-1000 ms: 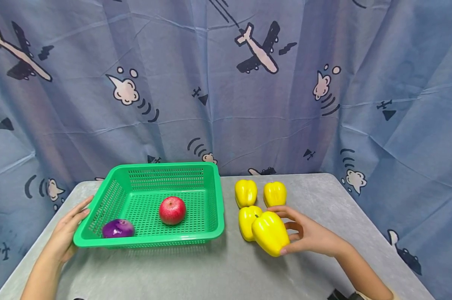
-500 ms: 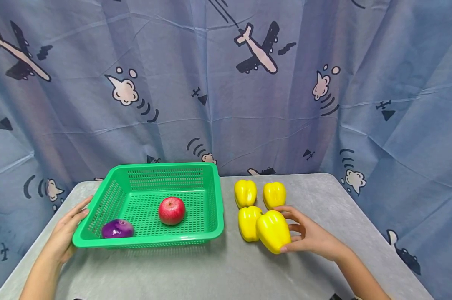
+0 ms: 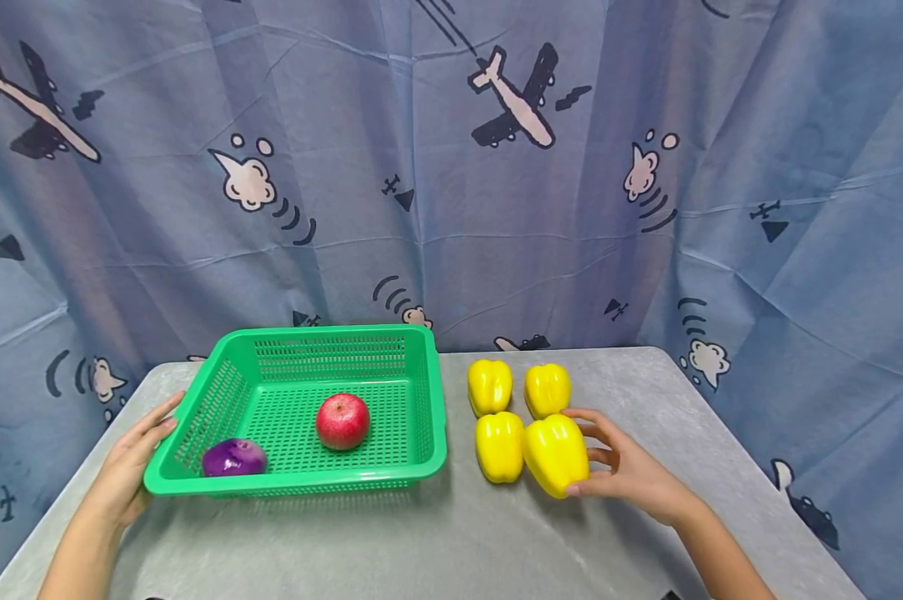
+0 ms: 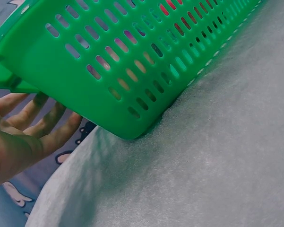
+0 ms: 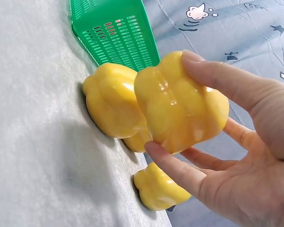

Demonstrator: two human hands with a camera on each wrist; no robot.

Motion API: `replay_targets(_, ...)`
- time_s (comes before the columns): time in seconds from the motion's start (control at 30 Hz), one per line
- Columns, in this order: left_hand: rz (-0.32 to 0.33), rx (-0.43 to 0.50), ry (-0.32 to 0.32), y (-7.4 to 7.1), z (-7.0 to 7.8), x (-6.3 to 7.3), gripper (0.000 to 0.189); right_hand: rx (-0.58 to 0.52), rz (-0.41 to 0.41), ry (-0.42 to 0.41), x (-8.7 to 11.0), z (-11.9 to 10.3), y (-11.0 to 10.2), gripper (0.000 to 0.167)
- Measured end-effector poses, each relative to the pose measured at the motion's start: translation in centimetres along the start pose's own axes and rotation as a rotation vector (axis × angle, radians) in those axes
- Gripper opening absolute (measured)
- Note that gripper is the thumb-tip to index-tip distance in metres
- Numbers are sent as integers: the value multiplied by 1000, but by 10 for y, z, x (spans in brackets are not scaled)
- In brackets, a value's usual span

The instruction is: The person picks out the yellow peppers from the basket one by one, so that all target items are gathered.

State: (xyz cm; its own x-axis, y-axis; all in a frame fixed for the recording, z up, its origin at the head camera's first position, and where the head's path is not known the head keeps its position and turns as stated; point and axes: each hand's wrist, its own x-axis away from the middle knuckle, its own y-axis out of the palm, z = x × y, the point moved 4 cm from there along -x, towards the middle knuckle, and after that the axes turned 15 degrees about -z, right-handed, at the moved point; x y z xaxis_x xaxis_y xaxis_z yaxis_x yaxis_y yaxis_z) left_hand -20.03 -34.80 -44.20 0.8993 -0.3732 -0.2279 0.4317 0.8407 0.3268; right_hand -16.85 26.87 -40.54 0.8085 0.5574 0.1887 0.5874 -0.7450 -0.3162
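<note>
A yellow bell pepper (image 3: 555,456) is gripped between the thumb and fingers of my right hand (image 3: 631,475). In the right wrist view the held bell pepper (image 5: 179,104) is off the table, its lobed end facing the camera. Three other yellow bell peppers stand beside it: a near one (image 3: 499,447), a back left one (image 3: 490,387) and a back right one (image 3: 548,390). My left hand (image 3: 128,467) rests against the left end of a green basket (image 3: 293,479). In the left wrist view its fairly straight fingers (image 4: 61,132) reach under the rim; the thumb is hidden.
Inside the basket lie a red apple (image 3: 343,422) at the middle and a shiny purple round vegetable (image 3: 234,457) in the near left corner. The grey table (image 3: 391,550) ends at a blue curtain (image 3: 361,208) printed with planes.
My right hand has moved the held bell pepper slightly right and away from me, uncovering more of the near bell pepper on the table. The left hand and basket have stayed put.
</note>
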Motion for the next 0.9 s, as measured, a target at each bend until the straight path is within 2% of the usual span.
replay_targets(0.57, 4, -8, -1, -2, 0, 0, 55, -8, 116, 52, -4, 7, -11, 99)
replay_targets(0.9, -8, 0, 13, -1, -1, 0, 55, -3, 133, 83, -9, 14, -17, 97)
